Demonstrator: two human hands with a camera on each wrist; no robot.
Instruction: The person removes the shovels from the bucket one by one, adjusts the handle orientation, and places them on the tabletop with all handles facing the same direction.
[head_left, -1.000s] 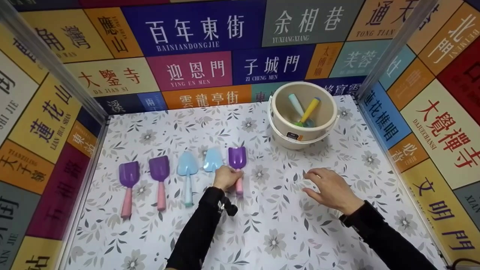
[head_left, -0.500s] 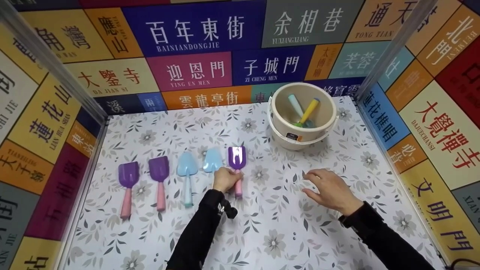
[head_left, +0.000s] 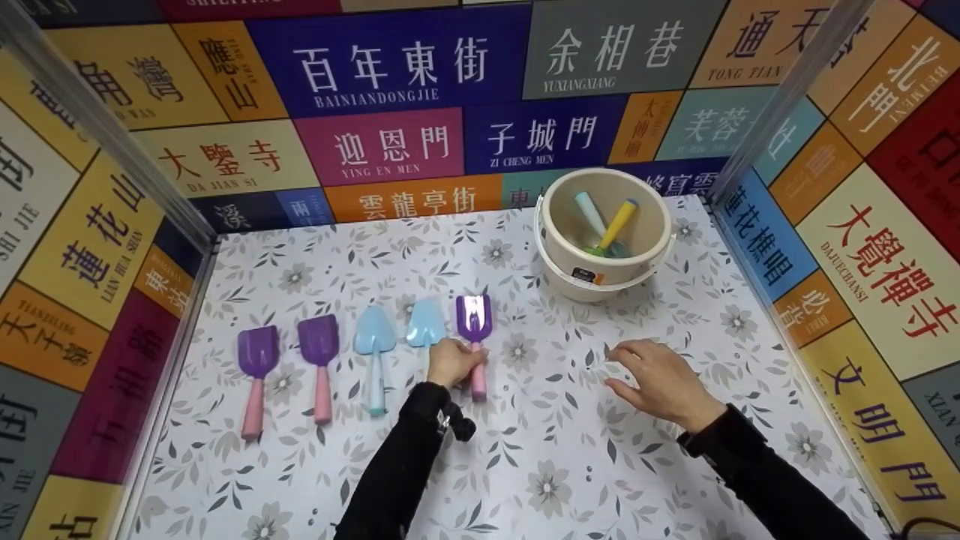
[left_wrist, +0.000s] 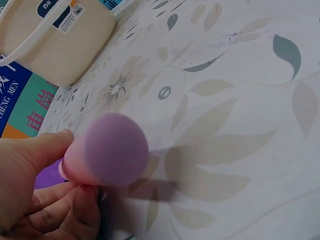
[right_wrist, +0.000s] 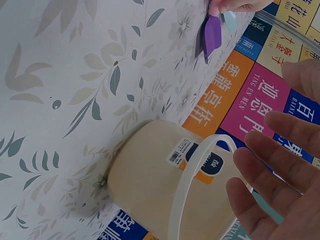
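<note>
My left hand (head_left: 451, 361) pinches the pink handle of a toy shovel with a purple scoop (head_left: 474, 316), the rightmost in a row. Close up in the left wrist view, thumb and fingers meet around that pink handle (left_wrist: 116, 150). Beside it lies a light blue shovel (head_left: 426, 322), its handle partly hidden by the hand. Further left are another light blue shovel (head_left: 375, 330) and two purple shovels with pink handles (head_left: 319, 339) (head_left: 258, 351). My right hand (head_left: 660, 382) hovers right of centre, fingers spread and holding nothing.
A cream bucket (head_left: 600, 277) with a white handle stands at the back right. Inside it lean a yellow-handled tool (head_left: 619, 225) and a light-blue-handled one (head_left: 591, 212). Printed panels (head_left: 390, 142) wall in the flower-patterned table surface (head_left: 555, 420) at the back and sides.
The left hand stays on the rightmost shovel, which has barely shifted. The right hand keeps its place. The whole head view has drifted very slightly.
</note>
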